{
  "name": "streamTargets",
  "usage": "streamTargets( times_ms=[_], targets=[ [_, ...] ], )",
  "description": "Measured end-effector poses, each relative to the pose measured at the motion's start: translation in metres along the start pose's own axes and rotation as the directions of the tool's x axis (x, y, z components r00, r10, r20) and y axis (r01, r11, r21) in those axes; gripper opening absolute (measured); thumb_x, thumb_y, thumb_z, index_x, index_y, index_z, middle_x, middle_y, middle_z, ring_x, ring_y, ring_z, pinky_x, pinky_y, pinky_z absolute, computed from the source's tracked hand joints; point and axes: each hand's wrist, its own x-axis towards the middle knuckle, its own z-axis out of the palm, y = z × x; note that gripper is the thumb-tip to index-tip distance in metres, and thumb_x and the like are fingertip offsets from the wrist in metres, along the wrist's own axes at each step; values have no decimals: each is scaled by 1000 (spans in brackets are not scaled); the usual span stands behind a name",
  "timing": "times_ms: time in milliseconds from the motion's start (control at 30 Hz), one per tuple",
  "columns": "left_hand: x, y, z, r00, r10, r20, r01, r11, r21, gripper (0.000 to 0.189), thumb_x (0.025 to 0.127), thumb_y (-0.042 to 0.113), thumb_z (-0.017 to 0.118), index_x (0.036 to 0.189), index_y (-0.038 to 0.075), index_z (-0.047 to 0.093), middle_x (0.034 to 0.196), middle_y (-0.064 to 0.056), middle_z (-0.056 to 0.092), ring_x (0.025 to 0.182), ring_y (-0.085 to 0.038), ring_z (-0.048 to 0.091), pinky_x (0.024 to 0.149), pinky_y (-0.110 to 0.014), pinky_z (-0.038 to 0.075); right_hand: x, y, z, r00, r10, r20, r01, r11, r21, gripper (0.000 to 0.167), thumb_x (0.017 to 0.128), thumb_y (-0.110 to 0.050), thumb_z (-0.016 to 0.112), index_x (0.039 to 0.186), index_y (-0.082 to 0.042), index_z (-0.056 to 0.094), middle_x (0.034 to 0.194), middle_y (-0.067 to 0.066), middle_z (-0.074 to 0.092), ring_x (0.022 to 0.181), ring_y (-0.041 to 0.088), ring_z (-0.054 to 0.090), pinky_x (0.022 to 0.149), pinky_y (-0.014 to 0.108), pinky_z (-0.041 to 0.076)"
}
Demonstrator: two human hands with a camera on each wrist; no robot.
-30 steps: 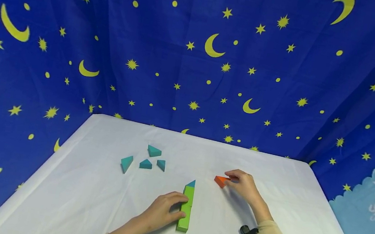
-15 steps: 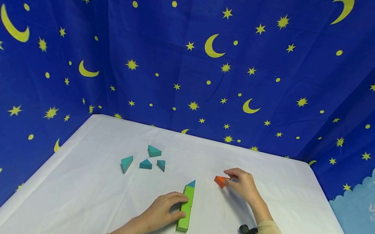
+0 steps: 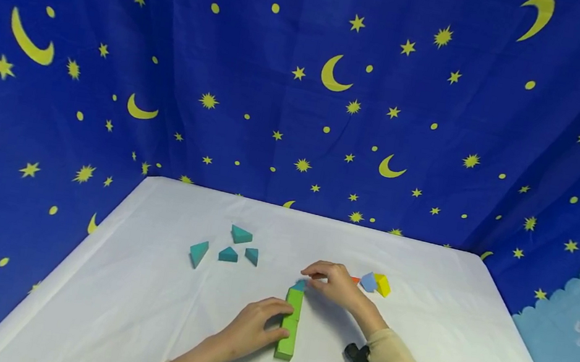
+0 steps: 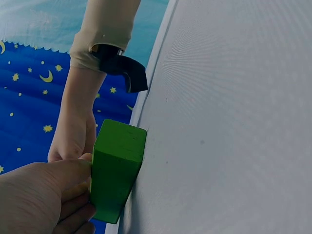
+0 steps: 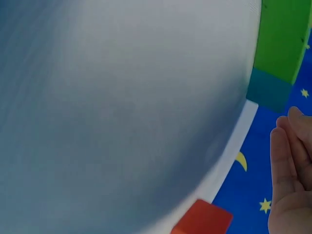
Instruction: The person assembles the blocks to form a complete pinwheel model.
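Two green blocks (image 3: 289,325) lie end to end on the white table. A small teal triangular block (image 3: 299,285) sits at their far end. My left hand (image 3: 250,328) rests its fingertips and thumb against the left side of the green blocks; in the left wrist view the thumb touches a green block (image 4: 117,161). Beside the teal block, my right hand (image 3: 335,283) has its fingertips near the block's tip. In the right wrist view those fingers (image 5: 285,156) look extended, a little apart from the teal block (image 5: 269,90), and I see nothing between them.
Several teal triangular blocks (image 3: 228,254) lie spread out at the left. Behind the right hand are a partly hidden orange-red block (image 3: 355,279), a light blue block (image 3: 368,281) and a yellow block (image 3: 382,285). A blue curtain (image 3: 260,76) surrounds the table (image 3: 108,304).
My right hand has moved left from the orange block to the teal block, uncovering light blue and yellow blocks. The left hand stays at the green blocks. The head view has shifted slightly.
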Motion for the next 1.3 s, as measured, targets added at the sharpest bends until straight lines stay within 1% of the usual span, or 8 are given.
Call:
streamTargets(
  times_ms=[133, 267, 433, 633, 800, 967, 1167, 1300],
  targets=[
    [1, 1, 0, 999, -26, 24, 27, 1000, -11, 38, 87, 24, 70, 117, 2, 63, 118, -8, 61, 110, -21, 57, 94, -33, 46, 1, -1, 5, 1000, -26, 12, 27, 1000, -12, 19, 83, 3, 68, 101, -1, 71, 99, 6, 68, 87, 18, 65, 75, 26, 54],
    [2, 2, 0, 999, -34, 29, 34, 999, -14, 38, 86, 23, 70, 117, 2, 62, 118, -8, 61, 110, -20, 57, 95, -32, 45, 1, -2, 5, 999, -24, 35, 24, 1000, 13, 19, 84, 3, 67, 102, -2, 71, 99, 6, 69, 89, 18, 65, 76, 27, 54],
    [1, 3, -1, 998, -51, 42, 52, 999, -15, 38, 86, 23, 70, 118, 2, 62, 119, -7, 61, 111, -21, 57, 96, -33, 45, 1, -4, 4, 998, -3, 69, 0, 999, 34, 18, 85, 2, 67, 102, -2, 71, 99, 6, 69, 90, 18, 64, 78, 26, 54],
    [1, 1, 0, 997, -64, 51, 65, 998, -14, 39, 87, 25, 69, 118, 3, 62, 119, -7, 60, 112, -20, 56, 96, -32, 45, 1, -3, 6, 998, 27, 64, -28, 999, 18, 15, 84, -1, 69, 99, -3, 71, 96, 2, 69, 87, 14, 64, 76, 25, 53],
    [1, 2, -1, 995, -81, 61, 82, 997, -13, 39, 88, 26, 68, 119, 3, 62, 120, -6, 60, 113, -20, 56, 97, -33, 44, 1, -2, 8, 997, 50, 52, -50, 999, 0, 13, 84, -3, 69, 98, -4, 72, 92, 1, 68, 81, 11, 62, 71, 24, 53],
    [1, 3, -1, 995, -79, 57, 80, 997, -11, 39, 87, 25, 69, 119, 3, 62, 120, -6, 60, 113, -20, 56, 97, -33, 44, 1, -5, 9, 995, 84, 48, -84, 996, -3, 14, 85, -5, 70, 99, -3, 71, 88, -1, 67, 76, 9, 59, 68, 23, 52],
    [2, 2, 0, 996, -75, 55, 76, 997, -14, 39, 87, 25, 69, 118, 3, 62, 120, -7, 60, 112, -21, 56, 96, -33, 44, -1, -5, 9, 991, 124, 54, -124, 992, -10, 16, 86, -8, 69, 100, -4, 71, 89, -3, 67, 76, 7, 58, 67, 22, 51],
    [1, 2, 0, 996, -72, 54, 73, 997, -14, 39, 87, 25, 70, 118, 2, 62, 119, -7, 60, 112, -20, 56, 96, -33, 45, -2, -5, 10, 986, 156, 57, -156, 988, -2, 15, 87, -11, 68, 101, -6, 72, 89, -5, 67, 76, 6, 57, 66, 22, 51]
  ],
)
